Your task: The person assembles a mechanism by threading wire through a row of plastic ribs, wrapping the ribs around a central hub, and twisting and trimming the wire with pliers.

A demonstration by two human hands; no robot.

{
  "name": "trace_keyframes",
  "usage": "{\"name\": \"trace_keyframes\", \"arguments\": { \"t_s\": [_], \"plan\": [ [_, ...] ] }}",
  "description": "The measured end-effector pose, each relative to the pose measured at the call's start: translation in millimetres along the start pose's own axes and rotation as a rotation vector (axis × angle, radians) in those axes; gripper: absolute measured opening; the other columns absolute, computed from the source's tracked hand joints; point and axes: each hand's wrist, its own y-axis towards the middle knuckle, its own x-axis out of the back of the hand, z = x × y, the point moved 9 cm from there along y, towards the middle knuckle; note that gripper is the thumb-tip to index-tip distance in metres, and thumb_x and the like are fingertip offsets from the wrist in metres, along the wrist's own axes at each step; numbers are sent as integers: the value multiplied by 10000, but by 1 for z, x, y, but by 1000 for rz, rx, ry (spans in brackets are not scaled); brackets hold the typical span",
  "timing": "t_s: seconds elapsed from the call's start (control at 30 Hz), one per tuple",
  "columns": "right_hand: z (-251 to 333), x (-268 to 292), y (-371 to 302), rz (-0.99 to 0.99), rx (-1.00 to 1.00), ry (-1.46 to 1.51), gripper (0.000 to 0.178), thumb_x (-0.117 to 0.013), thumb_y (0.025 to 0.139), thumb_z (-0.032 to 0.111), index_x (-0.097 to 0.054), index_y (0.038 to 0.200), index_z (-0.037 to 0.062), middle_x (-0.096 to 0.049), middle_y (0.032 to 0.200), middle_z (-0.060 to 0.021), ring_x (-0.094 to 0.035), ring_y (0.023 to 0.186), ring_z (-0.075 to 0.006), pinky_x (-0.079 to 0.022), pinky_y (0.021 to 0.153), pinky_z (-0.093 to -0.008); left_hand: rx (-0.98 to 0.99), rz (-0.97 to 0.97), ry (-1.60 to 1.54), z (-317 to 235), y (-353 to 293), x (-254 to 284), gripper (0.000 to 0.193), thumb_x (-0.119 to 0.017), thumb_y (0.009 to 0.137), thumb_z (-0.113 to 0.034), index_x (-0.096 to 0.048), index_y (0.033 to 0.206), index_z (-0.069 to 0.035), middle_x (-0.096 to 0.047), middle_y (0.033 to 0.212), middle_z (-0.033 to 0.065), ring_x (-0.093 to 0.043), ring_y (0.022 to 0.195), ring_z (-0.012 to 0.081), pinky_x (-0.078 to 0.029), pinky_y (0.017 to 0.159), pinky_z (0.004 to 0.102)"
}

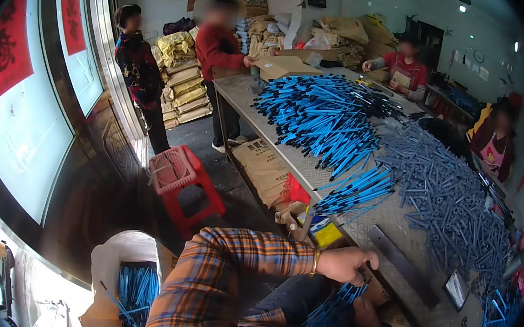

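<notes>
At the lower centre of the frame, a bundle of blue sticks (pixel 335 306) slants down below the left hand (pixel 344 265) and just to the picture-left of the right hand (pixel 366 315). The left hand's fingers are curled near the bundle's upper end; whether they pinch it, I cannot tell. The right hand is dim and partly hidden, so its grip is unclear. Right of both lies the metal table (pixel 364 228), its larger blue pile (pixel 318 118) at upper centre.

Daylight glares from the left-hand windows (pixel 21 144), lower shadows are dark, and outer edges bend.
</notes>
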Motion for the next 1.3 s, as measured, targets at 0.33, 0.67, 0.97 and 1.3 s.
{"name": "trace_keyframes", "arguments": {
  "t_s": [0.33, 0.67, 0.97, 1.3],
  "plan": [
    [-7, -11, 10, -41, 107, 135, 309, -396, 923, 226, -455, 1175, 59, -596, 987, -158, -580, 936, -326, -452, 815, -408, 29, -193, -665, 78, -11, -30, 251, -532, 926, -145, -484, 1132, -10, -561, 1005, 13, -518, 957, 73, -416, 835, 223],
    [-15, -13, 14, -16, 93, -843, 383, -250, 1002, 154, -362, 1300, -59, -400, 1297, -247, -437, 1158, -323, -388, 964, -386, -33, -377, -131, 64, -10, -21, 354, -498, 931, -310, -467, 1082, 10, -595, 936, 128, -570, 864, 201, -443, 782, 310],
    [-10, -18, 45, 3, 153, -441, 410, -383, 969, 285, -427, 1257, -2, -507, 1179, -215, -495, 1074, -346, -402, 895, -402, -81, -512, 117, 96, -8, 0, 358, -513, 863, -272, -452, 1055, 24, -538, 899, 225, -530, 799, 345, -434, 689, 415],
    [-42, -19, 56, -29, 202, -502, 451, -347, 980, 356, -462, 1209, -15, -554, 1089, -205, -527, 999, -350, -407, 844, -427, -12, -576, -156, 118, -23, 1, 334, -543, 878, -309, -459, 1018, -18, -504, 862, 139, -474, 813, 234, -400, 732, 360]
  ]
}}
